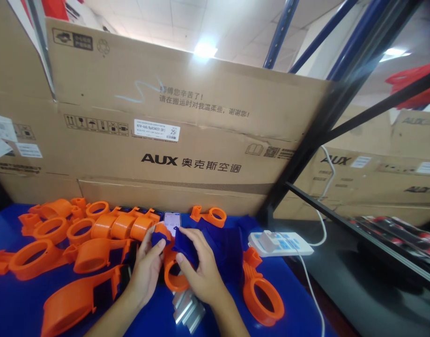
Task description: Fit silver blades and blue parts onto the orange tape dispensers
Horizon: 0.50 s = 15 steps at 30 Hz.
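A blue piece is pinched by the right hand; a smaller blue piece is gripped in the left hand. Between the hands, over the counter, an orange holder is seen. It should be held steady, with blue edges gripped lightly. Silver blocks are crowded close below, a phone just behind, more orange rings on the left.

narrow free table strip beside right hand, orange dispensers crowding left, cardboard wall behind
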Tool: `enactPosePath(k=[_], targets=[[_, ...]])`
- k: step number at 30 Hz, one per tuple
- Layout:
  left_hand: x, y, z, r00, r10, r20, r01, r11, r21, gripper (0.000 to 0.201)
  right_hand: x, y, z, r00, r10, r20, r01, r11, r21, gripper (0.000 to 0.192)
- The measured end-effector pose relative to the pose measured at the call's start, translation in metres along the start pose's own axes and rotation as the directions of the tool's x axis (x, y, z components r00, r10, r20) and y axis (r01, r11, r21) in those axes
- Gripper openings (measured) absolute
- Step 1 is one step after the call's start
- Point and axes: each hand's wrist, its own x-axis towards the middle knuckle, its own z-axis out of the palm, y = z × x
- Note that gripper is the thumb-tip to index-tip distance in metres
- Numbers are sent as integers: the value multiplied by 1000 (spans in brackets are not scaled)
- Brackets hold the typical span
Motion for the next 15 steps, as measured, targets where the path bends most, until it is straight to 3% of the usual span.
enactPosePath(k=[9,15], targets=[[-6,-9,-5,997,71,-16,-67,983,171,73,3,1,-4,999,24,-26,-23,998,50,47],[-5,-6,-5,997,66,-28,-61,985,160,67,3,0,-6,1000,25,5,-26,999,48,47]])
